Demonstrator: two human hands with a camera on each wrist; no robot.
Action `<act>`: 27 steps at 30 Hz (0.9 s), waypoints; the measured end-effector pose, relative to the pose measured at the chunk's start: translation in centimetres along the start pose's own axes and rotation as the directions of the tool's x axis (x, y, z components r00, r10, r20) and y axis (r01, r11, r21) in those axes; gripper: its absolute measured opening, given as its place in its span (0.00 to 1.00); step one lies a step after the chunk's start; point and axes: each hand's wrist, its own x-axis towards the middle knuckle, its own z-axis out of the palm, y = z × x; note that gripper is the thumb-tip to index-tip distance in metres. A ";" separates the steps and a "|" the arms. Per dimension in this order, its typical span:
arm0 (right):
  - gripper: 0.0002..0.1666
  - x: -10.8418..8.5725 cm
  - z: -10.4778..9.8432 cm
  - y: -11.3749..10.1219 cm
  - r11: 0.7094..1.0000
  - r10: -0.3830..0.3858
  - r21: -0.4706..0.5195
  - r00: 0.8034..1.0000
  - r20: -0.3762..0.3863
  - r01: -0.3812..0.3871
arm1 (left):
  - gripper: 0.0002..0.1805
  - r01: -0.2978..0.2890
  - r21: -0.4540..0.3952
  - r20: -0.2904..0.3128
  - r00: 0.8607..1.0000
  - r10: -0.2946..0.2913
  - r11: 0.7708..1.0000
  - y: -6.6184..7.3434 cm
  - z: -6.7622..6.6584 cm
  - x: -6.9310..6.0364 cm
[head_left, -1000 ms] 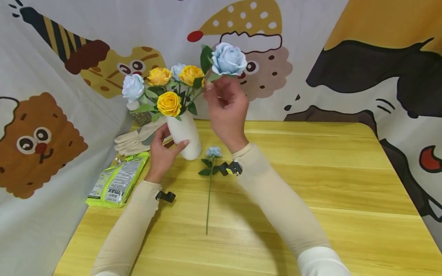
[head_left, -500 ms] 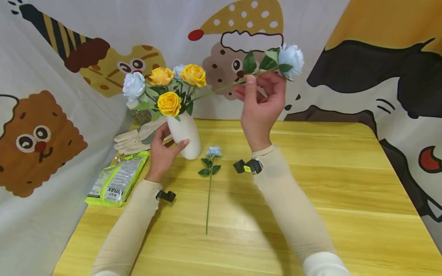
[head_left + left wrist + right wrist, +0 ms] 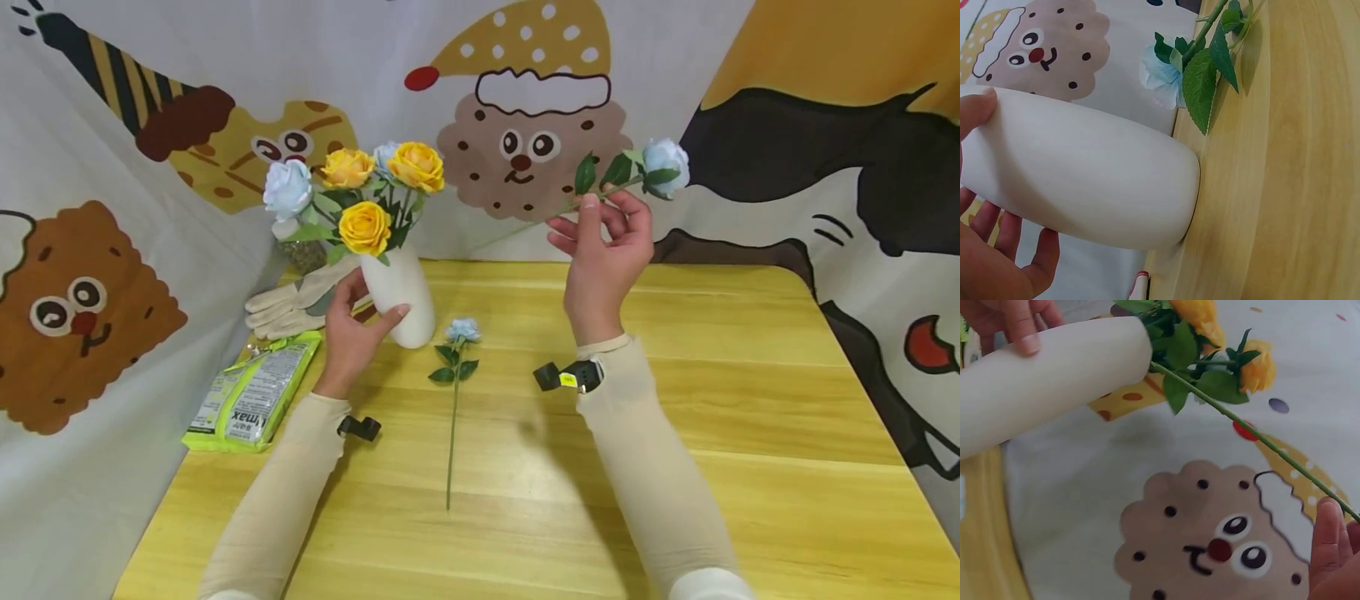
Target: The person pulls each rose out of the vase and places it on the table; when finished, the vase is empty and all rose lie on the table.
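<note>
In the head view my left hand [image 3: 354, 333] grips the white vase [image 3: 401, 296], thumb on its near side. The vase holds yellow roses [image 3: 365, 227] and light blue roses [image 3: 288, 189]. My right hand [image 3: 609, 258] pinches the green stem of another light blue rose [image 3: 666, 167], with the bloom to the right. That stem points left and down, its thin end right of the vase in the head view. In the right wrist view the stem [image 3: 1254, 431] lines up with the vase's mouth. One more light blue rose [image 3: 462, 330] lies on the table before the vase.
On the left of the wooden table [image 3: 712, 400] lie a green and grey packet [image 3: 255, 396] and pale gloves [image 3: 292, 304]. A jar [image 3: 303, 250] stands behind the gloves. A printed cloth [image 3: 390, 75] hangs behind the table.
My right hand has moved right and then slightly down, drawing the blue rose's stem away from the vase. The left hand stays on the vase.
</note>
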 end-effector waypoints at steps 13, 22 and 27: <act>0.16 -1.6 -4.3 3.2 0.906 0.347 -0.322 0.918 0.191 -0.275 | 0.44 0.006 0.030 0.000 1.000 -0.006 1.000 -0.5 0.0 0.1; 0.19 -3.0 -5.9 5.2 0.750 0.581 -0.554 0.761 0.290 -0.362 | 0.42 0.022 0.030 0.000 1.000 -0.022 0.999 2.6 0.4 -0.8; 0.20 -4.0 -6.5 6.5 0.652 0.698 -0.659 0.635 0.331 -0.374 | 0.42 0.032 0.014 0.006 0.999 -0.032 0.999 2.8 0.4 -0.8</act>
